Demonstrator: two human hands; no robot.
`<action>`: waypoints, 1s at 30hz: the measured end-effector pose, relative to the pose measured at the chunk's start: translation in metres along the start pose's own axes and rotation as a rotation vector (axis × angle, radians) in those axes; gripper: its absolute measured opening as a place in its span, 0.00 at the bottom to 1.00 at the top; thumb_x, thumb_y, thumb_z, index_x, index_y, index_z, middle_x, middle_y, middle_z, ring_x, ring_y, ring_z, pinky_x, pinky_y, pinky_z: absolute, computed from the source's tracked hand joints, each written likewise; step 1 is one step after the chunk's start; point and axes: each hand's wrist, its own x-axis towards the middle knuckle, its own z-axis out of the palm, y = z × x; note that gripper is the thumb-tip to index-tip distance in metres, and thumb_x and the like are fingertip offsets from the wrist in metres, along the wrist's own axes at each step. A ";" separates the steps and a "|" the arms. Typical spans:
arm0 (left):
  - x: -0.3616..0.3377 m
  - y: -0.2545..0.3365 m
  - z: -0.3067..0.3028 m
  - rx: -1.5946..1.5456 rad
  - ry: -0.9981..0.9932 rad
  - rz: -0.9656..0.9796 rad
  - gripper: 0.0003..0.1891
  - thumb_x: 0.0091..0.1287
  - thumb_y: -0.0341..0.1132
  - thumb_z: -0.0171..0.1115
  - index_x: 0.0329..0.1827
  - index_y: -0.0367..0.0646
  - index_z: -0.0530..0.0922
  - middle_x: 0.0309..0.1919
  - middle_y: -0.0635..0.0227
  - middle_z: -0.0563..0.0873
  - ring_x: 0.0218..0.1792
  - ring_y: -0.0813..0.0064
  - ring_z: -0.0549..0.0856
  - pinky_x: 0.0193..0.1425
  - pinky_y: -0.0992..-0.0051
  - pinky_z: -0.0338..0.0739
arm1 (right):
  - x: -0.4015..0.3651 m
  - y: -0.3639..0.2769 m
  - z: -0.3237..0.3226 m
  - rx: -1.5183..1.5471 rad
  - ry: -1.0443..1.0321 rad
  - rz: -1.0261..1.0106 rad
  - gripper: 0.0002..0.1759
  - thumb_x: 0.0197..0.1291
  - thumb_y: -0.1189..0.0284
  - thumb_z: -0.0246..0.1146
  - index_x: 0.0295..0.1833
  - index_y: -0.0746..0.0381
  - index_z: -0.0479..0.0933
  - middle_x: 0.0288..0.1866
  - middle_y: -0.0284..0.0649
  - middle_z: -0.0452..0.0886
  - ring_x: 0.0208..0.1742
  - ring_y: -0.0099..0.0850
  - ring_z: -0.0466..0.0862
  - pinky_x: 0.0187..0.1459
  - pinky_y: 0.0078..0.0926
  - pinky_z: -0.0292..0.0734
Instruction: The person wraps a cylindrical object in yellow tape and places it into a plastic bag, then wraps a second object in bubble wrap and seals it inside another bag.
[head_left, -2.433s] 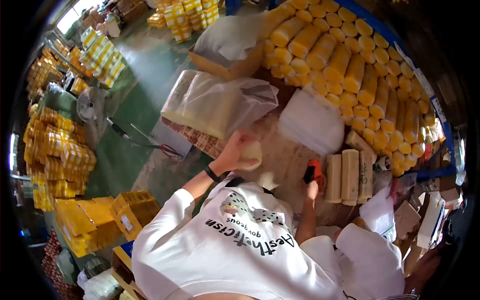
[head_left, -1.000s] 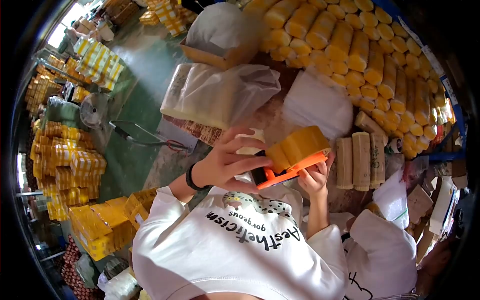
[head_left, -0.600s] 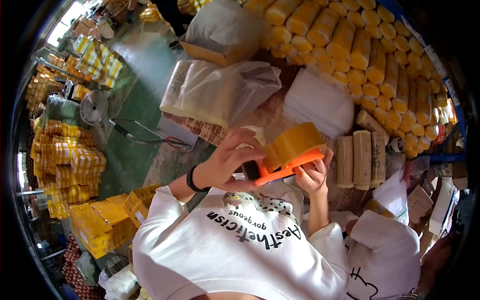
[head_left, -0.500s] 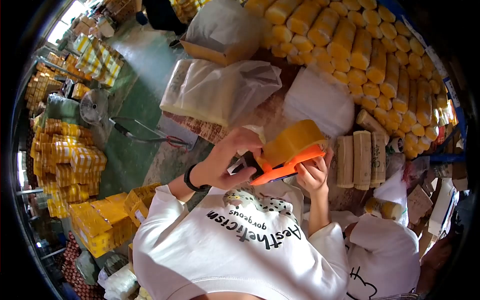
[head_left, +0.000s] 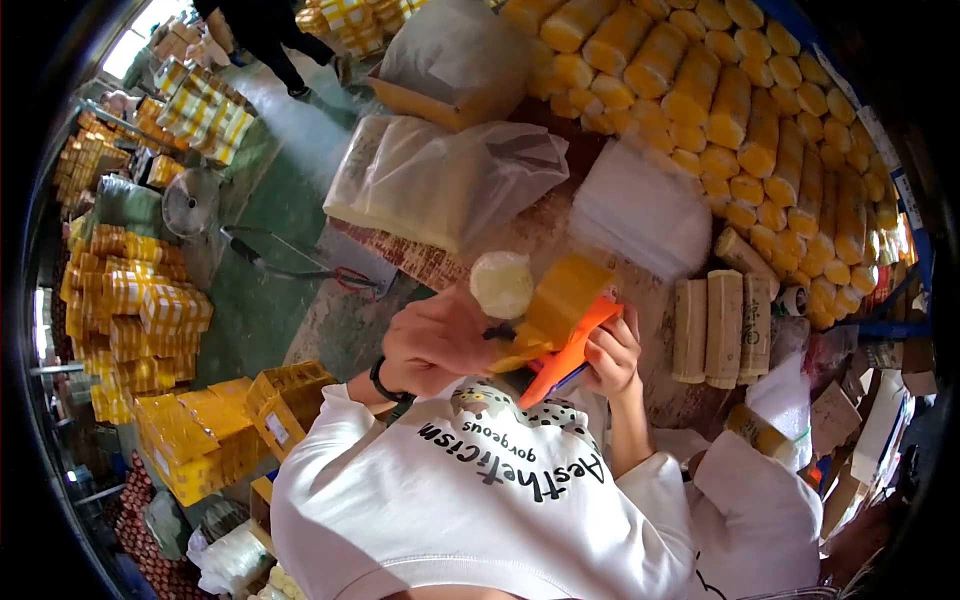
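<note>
I note the following surfaces. Centre of the frame: the tape dispenser [head_left: 568,355] is matt orange plastic; the tape roll [head_left: 562,302] is amber, smooth and glossy. Upper centre: the bag [head_left: 500,178] is clear, creased plastic with a sheen; the open box [head_left: 430,102] is matt brown cardboard. Right of centre: I see smooth, translucent plastic sheeting [head_left: 645,210]. Lower centre: the sweatshirt [head_left: 420,520] is soft, matt white cloth. Upper left: the floor [head_left: 262,200] looks smooth, with reflected light.

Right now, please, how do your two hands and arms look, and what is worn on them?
The left hand and right hand wear no gloves. A plain black band circles the left wrist; none shows on the right. Loose white sleeves leave both wrists uncovered.
</note>
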 end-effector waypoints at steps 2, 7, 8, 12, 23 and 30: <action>-0.004 0.002 0.003 0.021 0.064 0.073 0.09 0.49 0.15 0.63 0.25 0.40 0.79 0.27 0.67 0.86 0.25 0.70 0.78 0.35 0.68 0.74 | -0.003 0.001 0.004 0.049 0.014 0.010 0.12 0.36 0.75 0.57 0.32 0.65 0.75 0.35 0.43 0.80 0.39 0.42 0.81 0.51 0.53 0.67; -0.005 0.006 0.002 -0.067 0.209 0.068 0.10 0.51 0.17 0.65 0.21 0.40 0.74 0.27 0.64 0.87 0.24 0.69 0.77 0.33 0.66 0.73 | 0.006 0.002 0.003 0.098 -0.020 -0.025 0.14 0.35 0.73 0.59 0.32 0.66 0.74 0.35 0.44 0.80 0.40 0.42 0.80 0.47 0.49 0.67; -0.005 0.008 0.000 -0.074 0.247 0.063 0.11 0.52 0.17 0.65 0.20 0.40 0.73 0.27 0.64 0.87 0.24 0.69 0.77 0.32 0.66 0.72 | 0.007 0.002 0.003 0.096 -0.026 -0.025 0.14 0.35 0.73 0.59 0.33 0.66 0.74 0.35 0.44 0.80 0.40 0.42 0.80 0.47 0.48 0.67; 0.002 0.025 -0.010 -0.040 0.523 0.128 0.14 0.57 0.22 0.64 0.36 0.45 0.66 0.30 0.62 0.82 0.31 0.70 0.75 0.44 0.64 0.72 | -0.015 0.013 0.005 0.120 -0.034 0.158 0.17 0.34 0.73 0.63 0.34 0.68 0.74 0.37 0.46 0.80 0.40 0.46 0.80 0.48 0.47 0.66; 0.039 0.002 -0.003 0.271 0.180 -0.282 0.16 0.49 0.17 0.66 0.40 0.37 0.74 0.32 0.67 0.82 0.37 0.73 0.82 0.43 0.74 0.77 | -0.008 -0.039 0.009 0.417 -0.081 0.889 0.25 0.44 0.58 0.76 0.30 0.69 0.74 0.20 0.40 0.72 0.22 0.26 0.71 0.26 0.25 0.68; 0.063 0.036 0.027 0.358 -0.358 0.502 0.10 0.54 0.23 0.63 0.39 0.39 0.77 0.29 0.70 0.83 0.32 0.76 0.83 0.39 0.78 0.77 | -0.075 0.023 0.018 0.067 0.319 1.304 0.22 0.62 0.57 0.63 0.40 0.70 0.77 0.24 0.36 0.76 0.29 0.25 0.75 0.34 0.25 0.70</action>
